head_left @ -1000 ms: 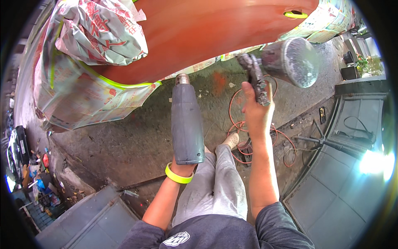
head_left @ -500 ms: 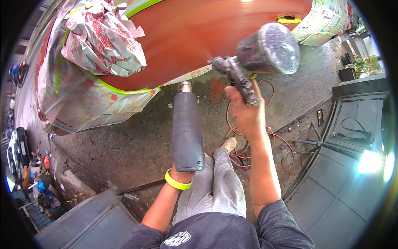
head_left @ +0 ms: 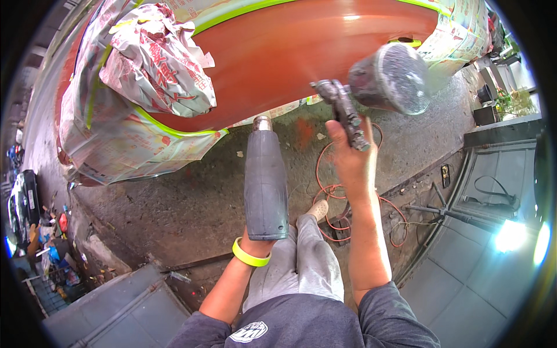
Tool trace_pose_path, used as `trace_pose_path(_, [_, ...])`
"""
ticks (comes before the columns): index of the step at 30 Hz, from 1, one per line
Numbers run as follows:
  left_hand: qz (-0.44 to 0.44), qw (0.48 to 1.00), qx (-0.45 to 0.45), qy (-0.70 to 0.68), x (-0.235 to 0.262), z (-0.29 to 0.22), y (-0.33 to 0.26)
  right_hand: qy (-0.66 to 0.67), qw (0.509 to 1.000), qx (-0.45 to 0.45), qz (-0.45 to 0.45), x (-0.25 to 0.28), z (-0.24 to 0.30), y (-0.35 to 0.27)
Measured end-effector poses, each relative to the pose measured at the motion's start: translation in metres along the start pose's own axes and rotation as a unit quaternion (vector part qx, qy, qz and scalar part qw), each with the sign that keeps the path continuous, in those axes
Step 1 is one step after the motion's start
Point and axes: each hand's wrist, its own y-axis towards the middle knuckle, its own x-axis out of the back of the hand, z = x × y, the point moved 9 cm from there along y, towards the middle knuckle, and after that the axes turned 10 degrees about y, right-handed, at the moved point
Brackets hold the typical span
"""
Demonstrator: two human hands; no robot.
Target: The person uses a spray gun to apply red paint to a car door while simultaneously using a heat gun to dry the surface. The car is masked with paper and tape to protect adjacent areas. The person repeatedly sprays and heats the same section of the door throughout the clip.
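My right hand [head_left: 355,165] is wrapped round a dark, paint-stained spray gun [head_left: 347,116]. A cloudy, dark-sided paint cup [head_left: 389,78] sits on the gun's right, and its nozzle faces the orange-red car panel [head_left: 278,58] with a gap between. In my left hand [head_left: 257,246], mostly hidden beneath, is a grey heat gun [head_left: 266,182]; its metal tip points at the panel's lower edge. Crumpled printed paper [head_left: 162,69] wraps a bulge on the car at left. Printed masking sheets [head_left: 127,151] and bright yellow-green tape [head_left: 168,129] border the panel.
A red-orange hose [head_left: 325,185] lies coiled on the concrete by my foot. Grey metal panels [head_left: 464,249] with a bright lamp [head_left: 511,236] and a dark stand [head_left: 438,206] are at right. Clutter [head_left: 58,255] lies at left; potted plants [head_left: 510,104] stand far right.
My right hand and the spray gun have shifted to the right and slightly nearer me. The whole view has shifted a little, while the heat gun keeps nearly the same place in it.
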Motion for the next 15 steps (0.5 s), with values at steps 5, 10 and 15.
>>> trace_pose_path(5, [0.003,0.994,-0.036,0.101,0.002,-0.011,-0.001,0.039,0.991,-0.032,0.128,-0.036,0.014,-0.007])
trace_pose_path(10, [0.006,0.988,-0.072,0.136,0.004,-0.041,0.011,0.081,0.986,-0.063,0.134,-0.03,0.033,0.003])
trace_pose_path(15, [-0.025,0.993,-0.069,0.098,0.013,-0.079,0.029,0.15,0.982,-0.055,0.103,-0.029,0.045,0.021])
